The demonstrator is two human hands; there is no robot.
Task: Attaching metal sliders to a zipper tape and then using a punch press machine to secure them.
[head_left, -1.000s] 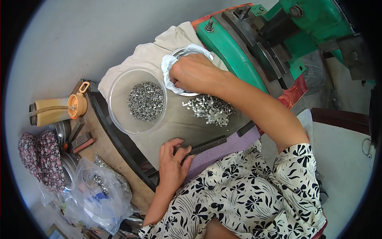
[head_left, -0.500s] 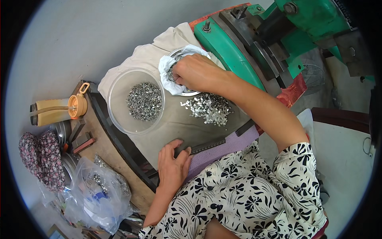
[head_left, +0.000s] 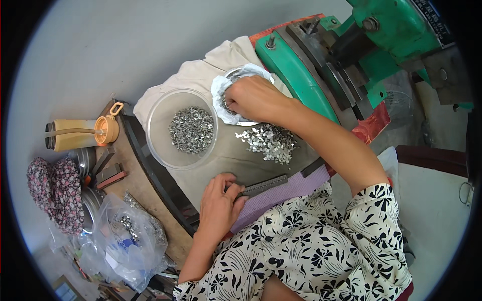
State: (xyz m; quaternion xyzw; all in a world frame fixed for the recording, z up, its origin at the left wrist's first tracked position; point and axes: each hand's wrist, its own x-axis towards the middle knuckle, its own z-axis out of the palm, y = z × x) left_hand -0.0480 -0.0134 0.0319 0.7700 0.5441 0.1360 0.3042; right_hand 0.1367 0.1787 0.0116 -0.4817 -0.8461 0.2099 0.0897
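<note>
A worker's right hand dips into a bowl lined with pale cloth, its fingers bent and their tips hidden, so what they have hold of cannot be told. The left hand lies lower down, fingers curled and slightly parted at the near end of a dark strip; whether they grip it cannot be told. The strip lies along a purple mat by the worker's patterned shirt.

Between the hands, a loose heap of shiny flakes spreads over a beige cloth, just below the bowl. A clear round tub to the bowl's left holds small metal pieces. A green press stands at upper right. On the far left, a wooden tabletop carries a yellow bottle and a plastic bag.
</note>
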